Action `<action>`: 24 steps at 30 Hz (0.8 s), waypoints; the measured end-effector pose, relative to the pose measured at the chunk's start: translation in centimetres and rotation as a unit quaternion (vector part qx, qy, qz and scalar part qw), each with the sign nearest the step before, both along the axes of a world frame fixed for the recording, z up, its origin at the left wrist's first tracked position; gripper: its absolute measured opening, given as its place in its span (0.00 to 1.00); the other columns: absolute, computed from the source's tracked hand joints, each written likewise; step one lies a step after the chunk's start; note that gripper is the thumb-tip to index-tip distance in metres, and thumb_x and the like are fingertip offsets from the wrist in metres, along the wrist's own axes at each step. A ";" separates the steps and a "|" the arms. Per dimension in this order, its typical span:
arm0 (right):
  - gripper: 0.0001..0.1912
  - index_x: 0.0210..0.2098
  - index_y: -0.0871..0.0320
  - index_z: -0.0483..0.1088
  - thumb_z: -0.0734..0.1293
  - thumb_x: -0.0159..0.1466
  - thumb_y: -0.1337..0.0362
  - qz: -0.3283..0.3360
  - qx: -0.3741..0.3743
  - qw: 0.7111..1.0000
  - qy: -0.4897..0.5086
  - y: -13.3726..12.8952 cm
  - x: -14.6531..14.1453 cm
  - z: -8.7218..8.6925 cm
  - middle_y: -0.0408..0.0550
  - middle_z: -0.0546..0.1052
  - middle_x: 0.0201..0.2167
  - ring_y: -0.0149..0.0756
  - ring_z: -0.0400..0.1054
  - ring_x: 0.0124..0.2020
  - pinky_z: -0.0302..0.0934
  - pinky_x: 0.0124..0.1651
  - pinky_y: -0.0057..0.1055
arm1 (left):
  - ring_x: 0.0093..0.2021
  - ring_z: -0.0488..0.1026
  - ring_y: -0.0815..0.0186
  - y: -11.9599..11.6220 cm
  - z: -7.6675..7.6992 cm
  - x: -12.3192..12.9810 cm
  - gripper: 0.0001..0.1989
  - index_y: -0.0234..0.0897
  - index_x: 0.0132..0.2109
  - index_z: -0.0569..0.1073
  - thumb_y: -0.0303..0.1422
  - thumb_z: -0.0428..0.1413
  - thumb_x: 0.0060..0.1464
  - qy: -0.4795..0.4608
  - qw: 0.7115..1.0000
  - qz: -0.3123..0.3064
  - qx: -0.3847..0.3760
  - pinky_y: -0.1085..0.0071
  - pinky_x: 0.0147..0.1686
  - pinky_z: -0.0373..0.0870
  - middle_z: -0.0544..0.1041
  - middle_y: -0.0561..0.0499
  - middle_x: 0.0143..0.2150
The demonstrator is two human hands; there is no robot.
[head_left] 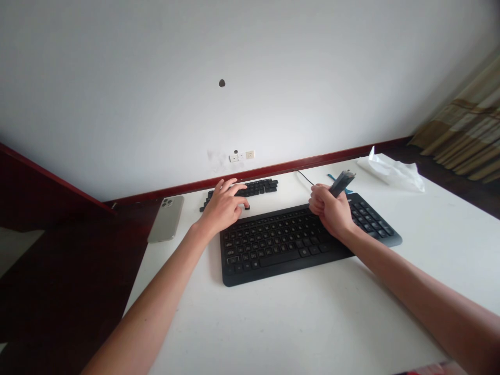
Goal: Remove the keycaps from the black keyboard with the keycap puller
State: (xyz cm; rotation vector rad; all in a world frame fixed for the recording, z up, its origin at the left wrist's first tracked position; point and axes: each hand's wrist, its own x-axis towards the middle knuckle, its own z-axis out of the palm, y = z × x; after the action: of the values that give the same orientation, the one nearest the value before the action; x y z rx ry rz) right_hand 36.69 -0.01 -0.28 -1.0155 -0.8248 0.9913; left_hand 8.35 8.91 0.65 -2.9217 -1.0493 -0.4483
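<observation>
Left-hand fingers (236, 188) spread and arch over a row of black keycaps (260, 186) behind a black keyboard (281, 245); right-hand fingers (321, 200) curl shut around a dark tool (342, 182) above the keyboard. A crumpled plastic bag (392, 172) lies on the white desk (441, 250).

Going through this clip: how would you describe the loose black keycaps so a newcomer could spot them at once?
On the white desk, find the black keyboard. Just beyond its far edge, partly under the left hand, lie the loose black keycaps. Unlike the keyboard's keys, they sit in short rows directly on the desktop, with no frame around them.
</observation>
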 end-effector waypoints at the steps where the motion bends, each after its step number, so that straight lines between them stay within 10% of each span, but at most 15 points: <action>1: 0.24 0.18 0.54 0.52 0.72 0.59 0.67 0.000 0.000 1.000 -0.001 0.0 0.0 -0.1 0.34 0.49 0.16 0.23 0.42 0.17 0.34 0.19 0.29 | 0.74 0.55 0.51 0.0 0.0 -0.1 0.19 0.45 0.42 0.84 0.18 0.53 0.58 -0.001 1.000 0.005 0.002 0.41 0.74 0.47 0.72 0.52 0.66; 24: 0.25 0.18 0.54 0.52 0.72 0.61 0.67 0.006 0.006 1.000 0.002 -0.1 0.1 -0.1 0.35 0.49 0.16 0.25 0.41 0.17 0.34 0.20 0.31 | 0.76 0.51 0.51 1.1 -1.1 -1.2 0.21 0.43 0.50 0.80 0.18 0.52 0.58 0.003 1.000 0.026 0.003 0.41 0.75 0.43 0.68 0.48 0.69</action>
State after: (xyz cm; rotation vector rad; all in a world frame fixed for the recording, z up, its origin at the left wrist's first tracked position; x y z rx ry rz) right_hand 36.77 -0.08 -0.41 -0.9984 -0.8334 0.9977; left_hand 7.12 9.99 -0.40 -2.8806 -1.1175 -0.4392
